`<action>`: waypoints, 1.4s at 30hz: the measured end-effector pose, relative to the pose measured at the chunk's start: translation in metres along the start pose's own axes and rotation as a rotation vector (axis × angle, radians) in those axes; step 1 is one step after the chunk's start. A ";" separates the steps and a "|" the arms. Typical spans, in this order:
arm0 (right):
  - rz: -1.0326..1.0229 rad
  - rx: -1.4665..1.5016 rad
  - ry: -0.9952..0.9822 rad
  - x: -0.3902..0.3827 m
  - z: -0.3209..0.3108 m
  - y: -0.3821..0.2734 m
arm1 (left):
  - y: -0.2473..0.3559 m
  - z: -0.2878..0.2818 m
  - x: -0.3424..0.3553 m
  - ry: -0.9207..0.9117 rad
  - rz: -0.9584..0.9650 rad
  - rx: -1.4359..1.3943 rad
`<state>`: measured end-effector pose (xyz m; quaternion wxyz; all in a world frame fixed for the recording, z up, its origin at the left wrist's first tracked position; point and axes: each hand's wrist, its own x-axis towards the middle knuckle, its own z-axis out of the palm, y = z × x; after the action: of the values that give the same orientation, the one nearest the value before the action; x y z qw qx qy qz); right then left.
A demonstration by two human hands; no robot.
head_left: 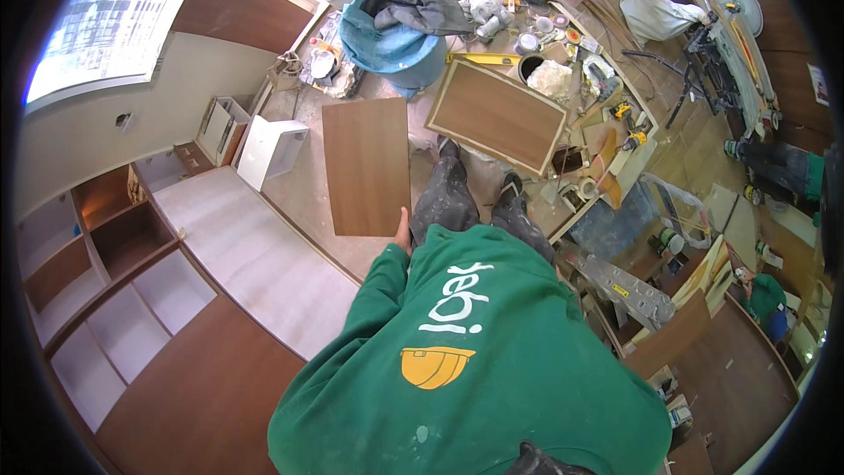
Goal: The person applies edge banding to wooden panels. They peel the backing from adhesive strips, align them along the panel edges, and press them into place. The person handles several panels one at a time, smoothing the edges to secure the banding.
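My left hand (403, 230) grips the lower right corner of a brown wood-grain board (367, 167), a plain rectangle beside my left leg. Its thumb shows along the board's edge, while most of the fingers are hidden. In front of my legs, a second wood-grain panel (498, 113) with a pale border leans at an angle, apart from the held board. My right hand is not in view; my green sweatshirt covers that side.
A blue bin (396, 53) with dark cloth over it stands ahead. Tools, tins and yellow drills (631, 139) clutter the right. A white box (271, 151) and brown cabinet (132, 237) are at left. A metal ladder (620, 286) lies right; another person (782, 167) stands at far right.
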<state>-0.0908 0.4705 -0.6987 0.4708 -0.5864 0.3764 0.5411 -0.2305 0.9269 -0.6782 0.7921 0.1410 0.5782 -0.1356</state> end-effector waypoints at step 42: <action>-0.871 -0.549 0.748 0.243 0.067 -0.269 | 0.179 0.236 0.344 0.131 0.470 1.929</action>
<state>0.1782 0.6243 -0.8980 0.3170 -0.9344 0.0901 0.1355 0.1461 0.9843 -0.9260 0.3118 0.8428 0.2205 -0.3794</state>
